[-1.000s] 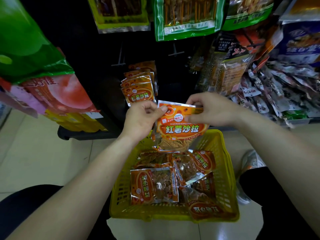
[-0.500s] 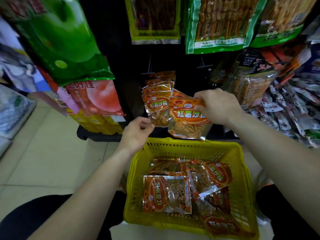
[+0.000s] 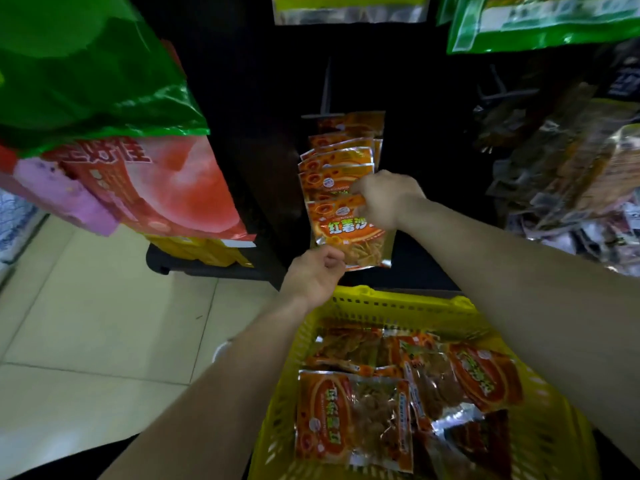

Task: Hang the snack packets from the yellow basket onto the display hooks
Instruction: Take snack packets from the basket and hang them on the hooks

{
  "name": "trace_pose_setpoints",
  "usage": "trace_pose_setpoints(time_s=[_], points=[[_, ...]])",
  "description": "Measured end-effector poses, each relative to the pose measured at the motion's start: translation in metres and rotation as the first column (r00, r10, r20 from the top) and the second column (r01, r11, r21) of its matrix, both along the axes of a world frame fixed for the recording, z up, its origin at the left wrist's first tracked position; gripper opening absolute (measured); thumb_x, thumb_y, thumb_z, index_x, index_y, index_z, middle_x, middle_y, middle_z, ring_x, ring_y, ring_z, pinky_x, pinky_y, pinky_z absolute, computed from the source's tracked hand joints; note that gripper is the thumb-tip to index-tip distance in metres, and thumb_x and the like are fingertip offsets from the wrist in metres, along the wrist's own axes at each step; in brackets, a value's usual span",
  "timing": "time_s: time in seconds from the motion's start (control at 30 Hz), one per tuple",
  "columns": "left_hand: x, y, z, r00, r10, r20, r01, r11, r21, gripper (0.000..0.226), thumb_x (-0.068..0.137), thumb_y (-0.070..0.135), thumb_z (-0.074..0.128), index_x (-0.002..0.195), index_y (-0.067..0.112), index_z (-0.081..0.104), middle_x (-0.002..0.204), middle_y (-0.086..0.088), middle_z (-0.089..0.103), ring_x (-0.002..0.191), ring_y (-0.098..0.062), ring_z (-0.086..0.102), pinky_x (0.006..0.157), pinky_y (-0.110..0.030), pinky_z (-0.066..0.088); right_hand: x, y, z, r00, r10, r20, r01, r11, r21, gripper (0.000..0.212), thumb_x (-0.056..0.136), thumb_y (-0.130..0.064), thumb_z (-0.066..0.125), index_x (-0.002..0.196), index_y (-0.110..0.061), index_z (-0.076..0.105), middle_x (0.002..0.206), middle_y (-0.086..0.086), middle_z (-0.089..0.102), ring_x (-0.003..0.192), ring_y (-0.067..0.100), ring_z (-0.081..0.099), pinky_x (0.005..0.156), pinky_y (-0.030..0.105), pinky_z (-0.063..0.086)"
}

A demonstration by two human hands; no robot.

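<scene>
My right hand [image 3: 384,199] grips the top edge of an orange snack packet [image 3: 349,233] at the front of a row of matching packets [image 3: 341,157] that hang on a display hook [image 3: 325,88] of the dark rack. My left hand [image 3: 313,275] is just below, its curled fingers at the packet's lower left corner. The yellow basket [image 3: 391,306] sits low in front of me with several more orange packets [image 3: 349,417] lying flat inside.
Large green and red bags [image 3: 104,140] hang close on the left. Dark and silver snack packs [image 3: 571,174] crowd the hooks on the right, and green packs [image 3: 540,22] hang above. Pale tiled floor [image 3: 86,323] lies to the left of the basket.
My right hand carried the packet from above the basket up to the hanging row. My left hand let go of its top edge, dropped, then rose to its lower corner.
</scene>
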State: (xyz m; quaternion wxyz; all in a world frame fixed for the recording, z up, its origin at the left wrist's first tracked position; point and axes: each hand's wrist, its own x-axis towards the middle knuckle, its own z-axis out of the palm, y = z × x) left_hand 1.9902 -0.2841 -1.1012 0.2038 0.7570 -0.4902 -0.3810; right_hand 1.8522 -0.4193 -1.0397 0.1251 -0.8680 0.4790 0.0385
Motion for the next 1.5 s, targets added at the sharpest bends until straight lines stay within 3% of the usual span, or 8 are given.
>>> trace_pose_setpoints(time_s=[0.1,0.2,0.3,0.47,0.63,0.83,1.3,1.5], points=[[-0.005,-0.017,-0.017,0.999,-0.042,-0.032,0.044,0.996,0.078,0.036,0.094,0.039,0.065,0.129,0.036,0.059,0.12,0.01,0.066,0.104,-0.007,0.059,0.091,-0.021,0.044,0.013,-0.011,-0.021,0.996,0.001,0.093,-0.01,0.995,0.099,0.044,0.092,-0.039,0.062,0.136,-0.033,0.056,0.126,0.004,0.063,0.112,0.027,0.061,0.084,0.036,0.052],[-0.007,-0.031,-0.03,0.999,-0.033,-0.004,0.034,0.992,0.119,0.051,0.095,0.04,0.06,0.143,0.04,0.045,0.113,0.015,0.065,0.114,-0.015,0.06,0.101,-0.032,0.046,0.021,-0.02,-0.036,0.993,-0.011,0.116,0.001,0.996,0.086,0.044,0.093,-0.037,0.06,0.136,-0.033,0.055,0.127,0.006,0.063,0.113,0.029,0.06,0.087,0.041,0.054],[-0.008,-0.037,-0.037,1.0,-0.012,0.02,0.01,0.995,0.097,0.046,0.096,0.037,0.059,0.14,0.043,0.047,0.101,0.021,0.064,0.112,-0.014,0.061,0.102,-0.035,0.047,0.023,-0.028,-0.043,0.993,-0.011,0.118,0.005,0.998,0.055,0.046,0.091,-0.037,0.06,0.136,-0.037,0.053,0.129,0.007,0.061,0.115,0.032,0.058,0.085,0.039,0.052],[-0.005,-0.032,-0.043,0.996,-0.046,0.071,0.037,0.992,0.12,0.036,0.095,0.036,0.057,0.13,0.044,0.053,0.115,0.015,0.068,0.109,-0.014,0.063,0.098,-0.031,0.048,0.013,-0.027,-0.044,0.995,0.023,0.098,-0.036,0.991,0.132,0.061,0.085,-0.043,0.07,0.141,-0.031,0.049,0.131,0.002,0.06,0.115,0.025,0.059,0.087,0.042,0.055],[-0.007,-0.03,-0.035,0.993,-0.084,0.085,0.069,0.985,0.158,0.047,0.095,0.046,0.056,0.14,0.042,0.048,0.129,0.011,0.065,0.117,-0.017,0.06,0.095,-0.029,0.046,-0.003,-0.012,-0.046,0.989,-0.025,0.145,0.019,0.999,0.043,0.067,0.081,-0.045,0.074,0.139,-0.029,0.044,0.123,0.003,0.064,0.102,0.022,0.065,0.075,0.036,0.057],[-0.005,-0.009,-0.012,0.992,-0.062,0.11,0.051,0.994,0.098,0.052,0.093,0.044,0.058,0.144,0.044,0.044,0.134,0.004,0.062,0.119,-0.02,0.059,0.103,-0.037,0.048,-0.022,0.011,-0.021,0.983,-0.061,0.175,0.051,0.997,0.064,0.079,0.081,-0.042,0.074,0.147,-0.023,0.034,0.14,0.006,0.053,0.123,0.026,0.054,0.094,0.044,0.052],[-0.012,0.048,0.024,0.971,-0.12,0.205,0.116,0.993,0.033,0.049,0.095,0.038,0.061,0.142,0.035,0.05,0.139,0.001,0.059,0.124,-0.024,0.056,0.097,-0.03,0.043,-0.086,0.095,-0.008,0.955,-0.212,0.207,0.171,0.965,0.201,0.056,0.09,-0.038,0.065,0.141,-0.024,0.045,0.134,0.005,0.056,0.122,0.026,0.054,0.098,0.042,0.049],[-0.028,0.101,0.0,0.936,-0.214,0.28,0.192,0.976,0.106,0.036,0.093,0.037,0.063,0.127,0.026,0.062,0.133,-0.003,0.06,0.119,-0.023,0.058,0.096,-0.03,0.044,-0.126,0.157,-0.042,0.934,-0.219,0.281,0.176,0.969,0.172,0.03,0.093,-0.029,0.059,0.122,-0.025,0.059,0.114,-0.002,0.063,0.104,0.022,0.062,0.082,0.036,0.052]])
